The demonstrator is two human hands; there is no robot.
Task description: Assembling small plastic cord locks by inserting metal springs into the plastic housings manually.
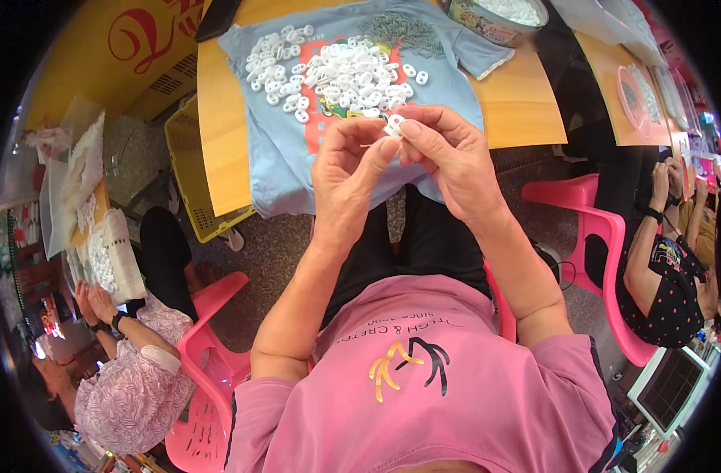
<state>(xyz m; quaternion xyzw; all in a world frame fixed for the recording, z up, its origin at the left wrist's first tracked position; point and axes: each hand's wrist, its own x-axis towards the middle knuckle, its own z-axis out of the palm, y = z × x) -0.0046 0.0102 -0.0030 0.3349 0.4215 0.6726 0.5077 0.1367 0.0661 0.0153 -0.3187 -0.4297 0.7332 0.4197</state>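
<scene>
My left hand [351, 169] and my right hand [451, 158] meet over the near part of a light blue shirt spread on the table [285, 177]. Between their fingertips is a small white plastic piece [394, 124] with a round hole. The right thumb and fingers pinch it; the left thumb and fingertips press against its other side. Something thin and pale sticks out by the left fingers, too small to name. Just beyond my hands lies a heap of white two-holed plastic pieces [352, 75], with a looser group [273, 67] to its left.
Thin grey-green parts [404, 33] are piled at the back of the shirt. A tub [498, 17] of white pieces stands back right. A yellow crate [199, 177] is left of the wooden table [526, 102]. People sit on pink chairs [593, 209] at both sides.
</scene>
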